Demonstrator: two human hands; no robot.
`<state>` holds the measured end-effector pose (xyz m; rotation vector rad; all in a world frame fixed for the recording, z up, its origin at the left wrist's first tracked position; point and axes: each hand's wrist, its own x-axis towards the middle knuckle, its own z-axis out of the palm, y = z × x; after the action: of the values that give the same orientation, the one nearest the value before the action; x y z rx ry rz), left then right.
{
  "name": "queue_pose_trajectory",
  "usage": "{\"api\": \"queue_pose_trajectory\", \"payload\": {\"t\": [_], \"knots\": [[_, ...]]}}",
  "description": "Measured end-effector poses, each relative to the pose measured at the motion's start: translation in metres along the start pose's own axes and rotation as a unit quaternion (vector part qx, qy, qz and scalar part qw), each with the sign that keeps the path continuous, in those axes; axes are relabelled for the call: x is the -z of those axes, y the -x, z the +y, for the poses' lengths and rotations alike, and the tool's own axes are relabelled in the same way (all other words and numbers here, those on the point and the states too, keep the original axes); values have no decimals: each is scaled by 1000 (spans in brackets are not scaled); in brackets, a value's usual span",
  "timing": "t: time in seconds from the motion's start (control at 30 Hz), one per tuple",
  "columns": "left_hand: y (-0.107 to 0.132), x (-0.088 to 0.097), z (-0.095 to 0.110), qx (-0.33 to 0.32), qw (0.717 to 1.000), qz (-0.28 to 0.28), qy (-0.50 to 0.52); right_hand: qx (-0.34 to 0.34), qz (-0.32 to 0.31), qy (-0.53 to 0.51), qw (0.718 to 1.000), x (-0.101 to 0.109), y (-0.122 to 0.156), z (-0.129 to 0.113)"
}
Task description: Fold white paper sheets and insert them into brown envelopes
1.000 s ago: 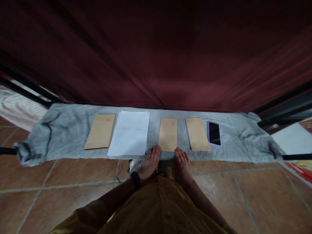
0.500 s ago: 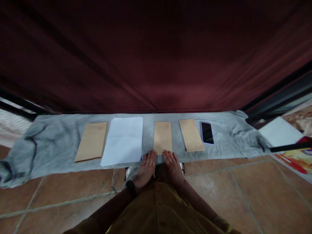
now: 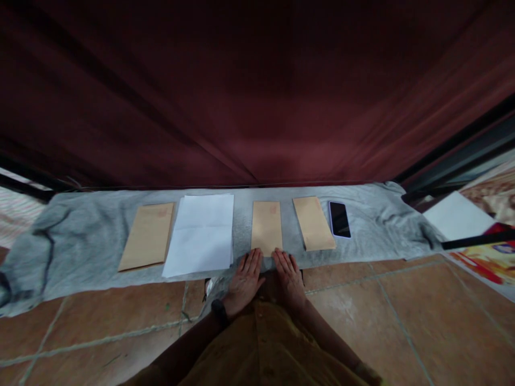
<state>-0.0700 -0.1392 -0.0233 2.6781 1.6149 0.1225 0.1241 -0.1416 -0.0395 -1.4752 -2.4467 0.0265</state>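
Note:
My left hand (image 3: 244, 280) and my right hand (image 3: 288, 277) lie flat, fingers stretched out, at the near edge of a grey cloth (image 3: 88, 241) spread on the floor. Their fingertips reach the near end of the middle brown envelope (image 3: 266, 227). Neither hand holds anything. A black band sits on my left wrist. To the left lie a white sheet of paper (image 3: 201, 234) and another brown envelope (image 3: 147, 242). To the right lie a third brown envelope (image 3: 313, 222) and a dark phone (image 3: 339, 219).
A dark red curtain (image 3: 257, 91) hangs behind the cloth. The floor is brown tile (image 3: 402, 321). At the right edge lie a white sheet (image 3: 456, 215) and a colourful printed item (image 3: 483, 260). My yellow-brown clothing (image 3: 261, 348) fills the bottom centre.
The view has shifted slightly left and down over the second. My hands have drawn closer together at the near end of the middle envelope. The items on the cloth have not moved.

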Motion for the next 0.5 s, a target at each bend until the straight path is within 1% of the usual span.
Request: {"api": "queue_pose_trajectory", "payload": {"t": [0.1, 0.2, 0.27, 0.33, 0.4, 0.43, 0.5], "knots": [[9, -1, -9, 35, 999, 14, 0, -16, -5, 5, 1000, 2, 5, 3], [12, 3, -15, 51, 998, 23, 28, -22, -9, 4, 1000, 3, 7, 4], [9, 5, -15, 78, 995, 23, 61, -23, -5, 3, 1000, 3, 7, 4], [1, 7, -15, 121, 987, 26, 105, -20, 0, -1, 1000, 3, 6, 3], [-11, 7, -14, 169, 971, 47, 163, -22, 4, 0, 1000, 2, 6, 3], [-18, 6, -15, 196, 958, 62, 198, -23, 5, 2, 1000, 3, 6, 2], [-32, 4, -17, 256, 921, 85, 280, -25, 5, 7, 1000, 2, 6, 1]]}}
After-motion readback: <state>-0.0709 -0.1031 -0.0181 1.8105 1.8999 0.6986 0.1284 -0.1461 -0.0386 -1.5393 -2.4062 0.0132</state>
